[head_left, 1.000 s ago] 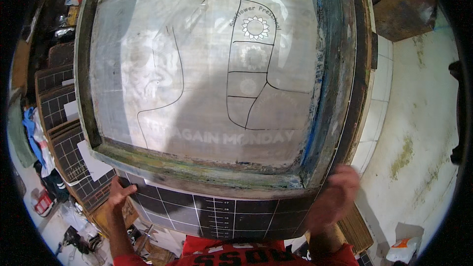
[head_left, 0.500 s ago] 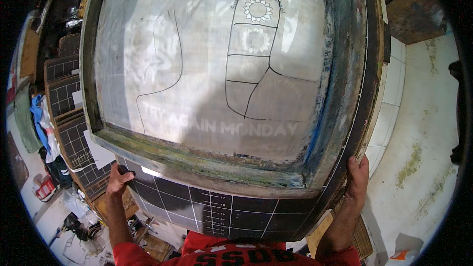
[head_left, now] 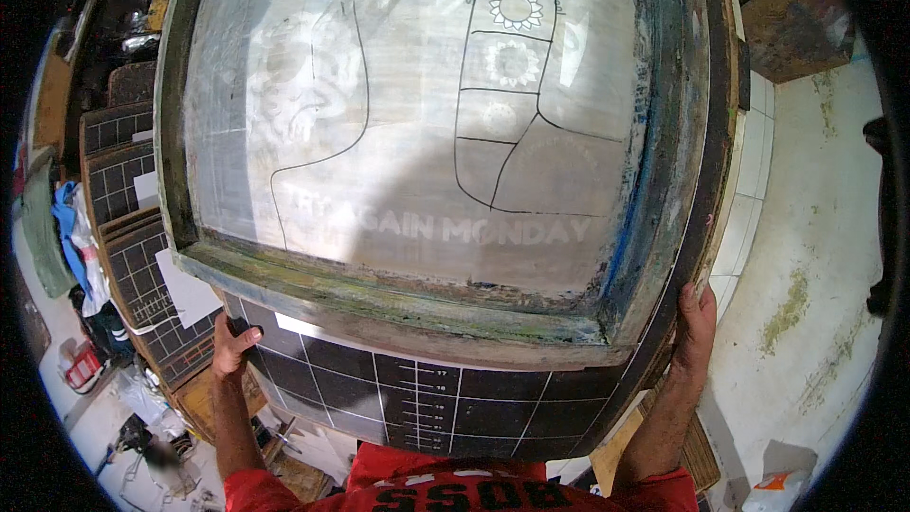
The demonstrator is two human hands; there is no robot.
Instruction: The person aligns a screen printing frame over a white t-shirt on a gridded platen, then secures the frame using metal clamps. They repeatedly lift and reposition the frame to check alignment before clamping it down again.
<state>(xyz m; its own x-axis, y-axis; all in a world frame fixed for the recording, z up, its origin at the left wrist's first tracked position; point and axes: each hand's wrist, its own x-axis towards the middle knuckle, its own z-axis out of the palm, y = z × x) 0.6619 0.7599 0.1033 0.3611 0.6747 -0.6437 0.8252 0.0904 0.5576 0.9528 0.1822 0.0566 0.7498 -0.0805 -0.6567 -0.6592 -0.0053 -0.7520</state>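
Observation:
A wooden screen-printing frame (head_left: 417,322), streaked with green and blue ink, lies on a dark board with a white grid and ruler marks (head_left: 493,417). Through its pale mesh (head_left: 408,171) I see black curved outlines, sunflower shapes and a row of light lettering. My left hand (head_left: 232,346) grips the board's left edge near the front corner, thumb on top. On the opposite side, my right hand (head_left: 697,327) is closed around the right edge, its fingers partly hidden. The frame's far edge lies outside the picture.
More gridded boards (head_left: 171,289) stand at the left, with white paper (head_left: 188,294) on one. Clothes and bags (head_left: 85,294) lie beyond them. A stained pale wall (head_left: 810,256) rises at the right, beside white tiles (head_left: 744,199). Wooden pieces (head_left: 697,450) sit below my right arm.
The outlines seen through the mesh have shifted slightly right and up. The frame's near right corner sits slightly higher in view. Both hands keep their hold on the board.

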